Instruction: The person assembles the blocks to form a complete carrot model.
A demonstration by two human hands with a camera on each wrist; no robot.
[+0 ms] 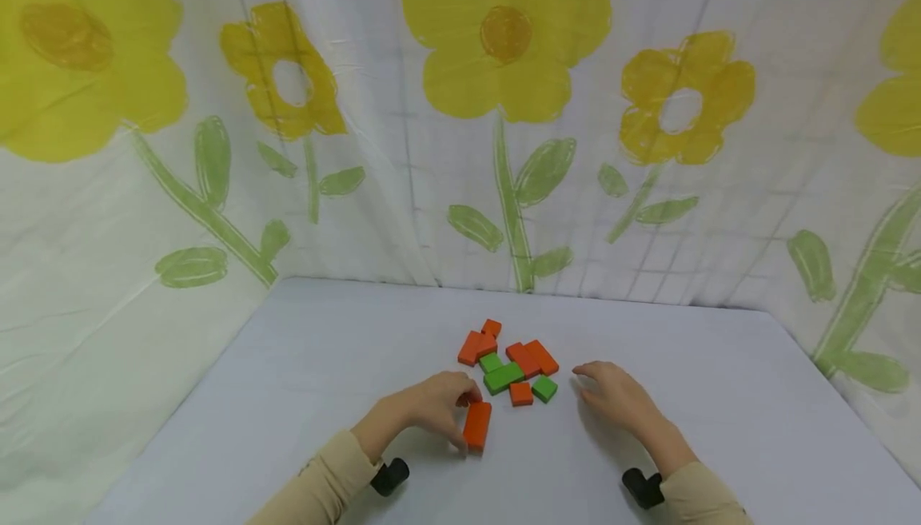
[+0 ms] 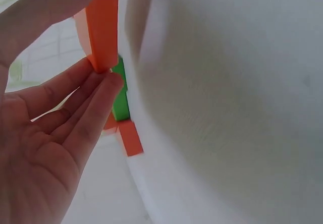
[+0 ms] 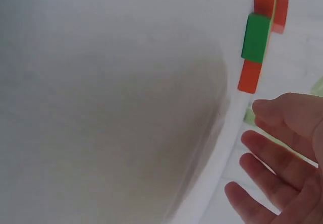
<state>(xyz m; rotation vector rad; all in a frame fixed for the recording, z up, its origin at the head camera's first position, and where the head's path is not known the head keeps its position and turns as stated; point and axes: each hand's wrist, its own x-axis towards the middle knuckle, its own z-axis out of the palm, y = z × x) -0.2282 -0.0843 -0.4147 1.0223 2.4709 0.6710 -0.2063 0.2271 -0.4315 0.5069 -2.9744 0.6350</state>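
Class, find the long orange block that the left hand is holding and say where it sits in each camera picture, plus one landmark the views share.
Head view: the long orange block lies low centre, nearest the viewer, gripped by the left hand.
Left wrist view: it stands top left, pinched between thumb and fingers.
Right wrist view: it cannot be picked out.
Shared landmark: the green block in the cluster.

The orange block in my left hand looks smooth, matt, painted wood, like the green blocks. The table wears plain matt cloth; the flowered backdrop looks like thin, slightly shiny plastic sheet.
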